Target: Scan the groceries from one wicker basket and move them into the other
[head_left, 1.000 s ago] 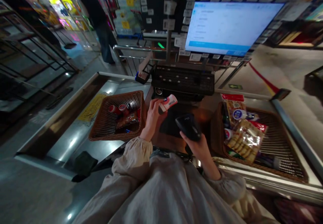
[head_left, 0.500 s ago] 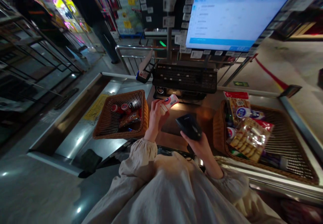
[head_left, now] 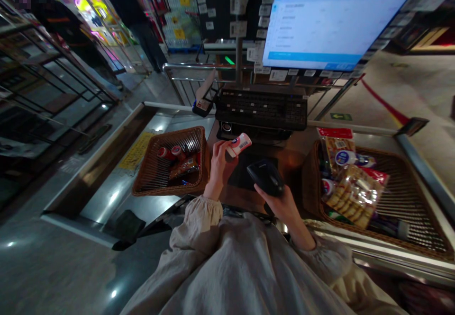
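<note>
My left hand is raised over the checkout counter, shut on a pink and white tube-shaped packet with a barcode label. My right hand grips a black handheld barcode scanner, a short gap from the packet. To the left of my hands, a wicker basket holds red-topped cans and a packet. A larger wicker basket to the right holds a bag of biscuits and other packaged goods.
A large bright monitor and a dark keyboard stand ahead on the checkout. Metal railings run behind them, with price labels above. Steel counter surfaces flank the baskets. A person stands in the distance at upper left.
The whole scene has shifted slightly in the view as my head moved. Both hands keep the same hold, and the packet and scanner stay about the same distance apart.
</note>
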A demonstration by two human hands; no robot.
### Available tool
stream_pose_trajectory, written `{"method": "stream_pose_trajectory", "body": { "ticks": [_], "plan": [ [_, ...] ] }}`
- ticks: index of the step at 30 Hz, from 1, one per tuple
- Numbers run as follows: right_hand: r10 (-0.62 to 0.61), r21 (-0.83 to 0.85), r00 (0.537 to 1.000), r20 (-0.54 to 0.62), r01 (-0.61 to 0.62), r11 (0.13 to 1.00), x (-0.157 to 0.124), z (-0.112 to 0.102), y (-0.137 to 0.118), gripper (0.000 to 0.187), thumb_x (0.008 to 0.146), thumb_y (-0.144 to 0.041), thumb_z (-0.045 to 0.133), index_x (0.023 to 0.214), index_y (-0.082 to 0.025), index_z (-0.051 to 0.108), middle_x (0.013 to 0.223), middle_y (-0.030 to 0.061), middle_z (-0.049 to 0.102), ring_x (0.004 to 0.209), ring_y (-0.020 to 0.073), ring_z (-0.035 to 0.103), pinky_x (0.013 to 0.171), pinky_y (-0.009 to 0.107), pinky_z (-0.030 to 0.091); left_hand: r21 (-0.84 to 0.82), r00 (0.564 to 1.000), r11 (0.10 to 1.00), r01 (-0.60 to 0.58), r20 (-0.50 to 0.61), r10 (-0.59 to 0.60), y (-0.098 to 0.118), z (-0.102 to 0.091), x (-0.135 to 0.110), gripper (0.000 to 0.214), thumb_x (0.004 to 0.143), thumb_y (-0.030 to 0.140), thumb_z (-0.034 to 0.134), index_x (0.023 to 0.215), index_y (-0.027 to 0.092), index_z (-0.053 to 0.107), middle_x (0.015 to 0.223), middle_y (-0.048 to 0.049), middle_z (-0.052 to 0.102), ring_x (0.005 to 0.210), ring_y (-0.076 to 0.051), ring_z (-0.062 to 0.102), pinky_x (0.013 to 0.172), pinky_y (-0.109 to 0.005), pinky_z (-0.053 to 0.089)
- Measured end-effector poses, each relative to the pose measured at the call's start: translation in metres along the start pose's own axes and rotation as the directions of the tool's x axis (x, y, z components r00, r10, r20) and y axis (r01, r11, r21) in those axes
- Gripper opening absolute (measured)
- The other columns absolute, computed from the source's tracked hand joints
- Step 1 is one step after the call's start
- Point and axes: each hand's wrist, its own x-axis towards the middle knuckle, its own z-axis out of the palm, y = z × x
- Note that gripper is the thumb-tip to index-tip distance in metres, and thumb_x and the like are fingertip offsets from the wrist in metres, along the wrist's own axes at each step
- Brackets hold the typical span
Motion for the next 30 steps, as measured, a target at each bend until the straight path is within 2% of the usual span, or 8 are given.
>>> {"method": "stream_pose_trajectory", "body": {
  "ticks": [5,10,13,16,19,23,27,30],
  "plan": [
    [-0.035,0.025,0.999,-0.015,0.035,0.999,-0.001,0.001,0.001,0.026,0.068,-0.039,0.075,0.077,-0.015,0.075,0.067,0.0028,0.072,0.064,0.0215,0.067,0.063,0.031,0.055,-0.014,1.0,1.0,-0.014,0.004,0.014,0.0,-0.005,-0.001,0.05,0.071,0.01,0.065,0.117,0.023,0.052,0.114,-0.0066,0.051,0.104,-0.02,0.058,0.089,-0.032,0.053],
    [-0.075,0.073,0.985,-0.153,0.087,0.994,-0.01,-0.005,-0.001,0.025,0.067,-0.037,0.076,0.08,-0.016,0.074,0.074,0.0058,0.075,0.07,0.0247,0.07,0.067,0.034,0.057,-0.067,0.984,0.989,-0.134,0.112,0.141,0.021,-0.003,0.023,0.052,0.071,0.012,0.069,0.12,0.023,0.053,0.119,-0.007,0.052,0.11,-0.02,0.057,0.096,-0.034,0.051],
    [-0.077,0.093,0.947,-0.311,0.111,0.989,-0.018,-0.015,-0.001,0.025,0.066,-0.037,0.077,0.082,-0.017,0.074,0.075,0.006,0.075,0.071,0.0252,0.071,0.066,0.035,0.058,-0.161,0.943,0.956,-0.246,0.188,0.275,0.051,0.02,0.046,0.053,0.073,0.014,0.068,0.123,0.022,0.052,0.121,-0.0079,0.052,0.113,-0.021,0.056,0.097,-0.034,0.05],
    [-0.093,0.1,0.876,-0.473,0.158,0.982,-0.027,-0.031,0.005,0.024,0.066,-0.036,0.076,0.082,-0.019,0.073,0.076,0.005,0.075,0.073,0.0247,0.071,0.069,0.035,0.058,-0.307,0.858,0.886,-0.348,0.278,0.433,0.095,0.06,0.063,0.053,0.075,0.016,0.066,0.126,0.021,0.051,0.123,-0.0079,0.051,0.115,-0.021,0.055,0.097,-0.033,0.05],
    [-0.067,0.07,0.795,-0.602,0.137,0.988,-0.04,-0.051,0.013,0.02,0.067,-0.036,0.076,0.077,-0.019,0.071,0.073,0.0042,0.074,0.07,0.0238,0.07,0.07,0.035,0.058,-0.489,0.714,0.76,-0.427,0.334,0.616,0.148,0.106,0.061,0.055,0.074,0.014,0.066,0.126,0.02,0.05,0.123,-0.0082,0.052,0.118,-0.022,0.053,0.102,-0.034,0.047],
    [-0.022,0.068,0.677,-0.736,0.106,0.992,-0.064,-0.075,0.018,0.021,0.069,-0.034,0.075,0.082,-0.019,0.072,0.078,0.0046,0.075,0.079,0.0256,0.072,0.078,0.037,0.057,-0.683,0.433,0.567,-0.461,0.384,0.815,0.216,0.165,0.028,0.057,0.073,0.012,0.066,0.127,0.018,0.048,0.125,-0.0105,0.055,0.121,-0.023,0.051,0.105,-0.036,0.043],
    [-0.003,0.069,0.556,-0.831,0.109,0.992,-0.084,-0.09,0.019,0.026,0.07,-0.035,0.075,0.09,-0.019,0.072,0.087,0.0059,0.077,0.086,0.0269,0.072,0.084,0.039,0.056,-0.758,0.136,0.445,-0.477,0.436,0.89,0.264,0.209,-0.018,0.058,0.071,0.011,0.065,0.127,0.015,0.048,0.126,-0.0126,0.056,0.12,-0.025,0.052,0.104,-0.038,0.042],
    [0.017,0.069,0.47,-0.883,0.095,0.993,-0.096,-0.097,0.021,0.026,0.069,-0.034,0.075,0.09,-0.019,0.072,0.087,0.0059,0.077,0.084,0.0266,0.072,0.083,0.04,0.056,-0.753,-0.026,0.411,-0.514,0.493,0.869,0.282,0.233,-0.045,0.056,0.073,0.016,0.065,0.127,0.012,0.05,0.124,-0.0145,0.059,0.115,-0.026,0.055,0.099,-0.037,0.044]
  ]
}}
